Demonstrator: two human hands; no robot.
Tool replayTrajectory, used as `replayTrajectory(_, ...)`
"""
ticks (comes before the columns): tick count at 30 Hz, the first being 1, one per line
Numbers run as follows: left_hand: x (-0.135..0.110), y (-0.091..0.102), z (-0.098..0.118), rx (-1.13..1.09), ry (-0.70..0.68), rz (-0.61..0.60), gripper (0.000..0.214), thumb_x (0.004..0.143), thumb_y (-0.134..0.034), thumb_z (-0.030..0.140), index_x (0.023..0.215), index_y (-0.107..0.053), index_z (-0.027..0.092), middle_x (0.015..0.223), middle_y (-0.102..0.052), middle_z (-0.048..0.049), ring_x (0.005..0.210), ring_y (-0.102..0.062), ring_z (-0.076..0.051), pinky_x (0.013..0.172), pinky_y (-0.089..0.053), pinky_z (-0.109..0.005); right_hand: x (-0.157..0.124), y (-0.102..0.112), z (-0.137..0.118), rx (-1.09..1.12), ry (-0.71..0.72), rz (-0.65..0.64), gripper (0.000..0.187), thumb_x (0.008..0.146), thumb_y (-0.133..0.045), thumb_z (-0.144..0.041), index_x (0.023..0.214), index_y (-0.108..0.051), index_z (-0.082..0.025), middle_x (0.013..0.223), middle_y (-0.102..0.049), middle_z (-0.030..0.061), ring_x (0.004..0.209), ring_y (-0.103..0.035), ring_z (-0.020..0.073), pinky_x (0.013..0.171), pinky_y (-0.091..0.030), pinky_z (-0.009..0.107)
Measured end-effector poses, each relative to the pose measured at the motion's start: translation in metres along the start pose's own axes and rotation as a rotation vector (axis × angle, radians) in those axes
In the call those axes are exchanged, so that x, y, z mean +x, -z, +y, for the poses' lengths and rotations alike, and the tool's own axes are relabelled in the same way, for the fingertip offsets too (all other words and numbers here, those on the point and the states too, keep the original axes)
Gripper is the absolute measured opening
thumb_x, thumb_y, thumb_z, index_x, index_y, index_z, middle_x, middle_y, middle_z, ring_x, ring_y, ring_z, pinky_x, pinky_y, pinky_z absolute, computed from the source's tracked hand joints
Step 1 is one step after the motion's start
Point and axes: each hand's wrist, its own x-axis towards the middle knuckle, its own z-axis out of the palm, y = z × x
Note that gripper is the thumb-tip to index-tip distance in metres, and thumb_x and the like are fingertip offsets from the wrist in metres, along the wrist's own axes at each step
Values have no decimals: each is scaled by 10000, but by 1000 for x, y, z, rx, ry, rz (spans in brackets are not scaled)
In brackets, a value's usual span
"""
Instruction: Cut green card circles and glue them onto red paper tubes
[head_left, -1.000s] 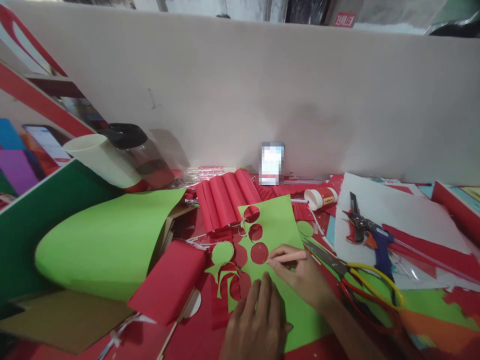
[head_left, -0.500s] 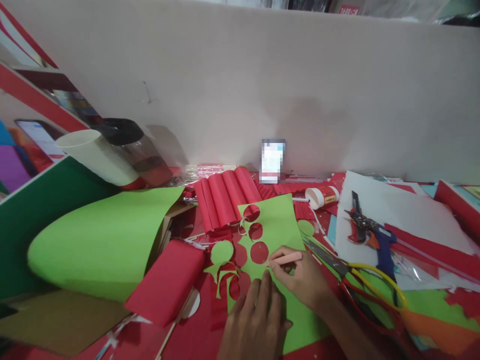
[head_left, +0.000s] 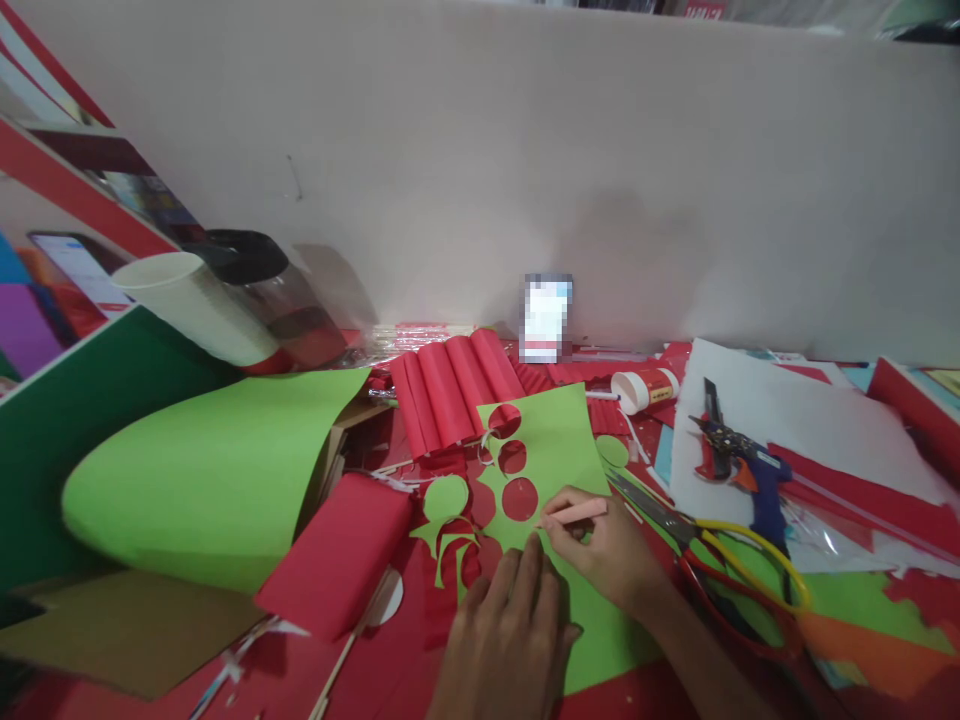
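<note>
A light green paper sheet (head_left: 559, 440) with several round holes along its left side lies in front of me. My left hand (head_left: 510, 630) rests flat on the sheet's lower left part, fingers stretched out. In a pinch, my right hand (head_left: 619, 555) holds a slim pink pen-like tool (head_left: 586, 511). Its tip points left, touching or just above the sheet beside the lowest clear hole, near my left fingertips; I cannot make out the tip's kind. A loose green paper disc (head_left: 446, 496) and curled green offcuts (head_left: 457, 550) lie to the left.
Scissors (head_left: 750, 570) with yellow and red handles lie right of my right hand. Beyond are a blue glue gun (head_left: 765, 490) and white paper (head_left: 817, 400). Folded red paper (head_left: 457, 390) and a propped phone (head_left: 546, 318) stand behind. A rolled green sheet (head_left: 217, 470) and paper cup (head_left: 195, 310) are left.
Both hands hold nearly the same places on the green sheet. The view has shifted slightly; the pink tool's tip shows little or no movement.
</note>
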Motion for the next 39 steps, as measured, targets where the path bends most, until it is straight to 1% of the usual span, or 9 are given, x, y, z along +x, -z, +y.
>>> replayTrajectory(5, 0, 1, -1, -3, 3, -2, 399, 968, -589, 401, 1302, -636, 188, 1470, -578, -104, 1177, -634, -287, 843, -600, -405, 0, 0, 3, -19, -15, 18, 123, 836, -592, -236, 728, -641, -201, 623, -646, -10, 559, -557, 135, 516, -381, 226)
replayTrajectory(10, 2, 3, -2, -19, -9, -30, 396, 973, -584, 401, 1303, -628, 187, 1468, -583, -91, 1181, -636, -281, 821, -615, -396, 0, 1, 3, 11, -13, 15, 117, 849, -593, -243, 772, -670, -201, 691, -688, 5, 608, -585, 147, 547, -403, 229)
replayTrajectory(15, 1, 8, -3, -35, -8, -67, 381, 989, -560, 405, 1298, -627, 192, 1483, -569, -85, 1205, -625, -283, 844, -616, -407, -1, 1, 4, -19, -17, 16, 142, 847, -587, -221, 707, -597, -205, 617, -612, -25, 551, -534, 127, 506, -355, 225)
replayTrajectory(18, 1, 9, -4, -52, -14, -86, 378, 995, -549, 409, 1299, -626, 198, 1488, -564, -85, 1201, -629, -281, 839, -616, -404, -2, 1, 6, 3, -13, 19, 125, 847, -583, -218, 726, -607, -203, 633, -625, -21, 559, -543, 129, 512, -361, 226)
replayTrajectory(24, 4, 11, -7, -89, -6, -96, 360, 983, -578, 390, 1286, -632, 203, 1470, -581, -87, 1199, -631, -272, 830, -615, -398, -3, 2, 7, -53, -24, 20, 111, 825, -582, -195, 715, -601, -204, 587, -573, -38, 516, -472, 117, 488, -321, 229)
replayTrajectory(27, 6, 12, -8, -101, 0, -88, 333, 976, -592, 373, 1263, -640, 213, 1459, -594, -63, 1185, -636, -263, 826, -616, -394, -4, 2, 7, -39, -22, 19, 117, 845, -578, -211, 729, -591, -207, 588, -564, -42, 518, -479, 115, 493, -322, 227)
replayTrajectory(31, 7, 12, -10, -110, 8, -80, 326, 974, -585, 379, 1260, -637, 232, 1453, -603, -24, 1153, -652, -257, 774, -627, -386, -5, 4, 7, -70, -24, 17, 115, 836, -587, -202, 720, -596, -205, 565, -525, -48, 524, -466, 115, 485, -303, 226)
replayTrajectory(35, 6, 12, -11, -111, 4, -92, 330, 977, -579, 369, 1276, -627, 237, 1450, -605, -31, 1161, -654, -257, 716, -624, -353, -7, 5, 7, -59, -19, 13, 125, 860, -583, -221, 739, -608, -202, 562, -517, -51, 523, -460, 113, 493, -304, 230)
replayTrajectory(39, 7, 12, -12, -112, 13, -100, 326, 979, -583, 360, 1278, -624, 237, 1451, -604, -32, 1179, -648, -262, 725, -626, -359, -8, 5, 7, -53, -15, -9, 134, 854, -575, -206, 720, -577, -205, 560, -494, -57, 515, -440, 108, 492, -301, 230)
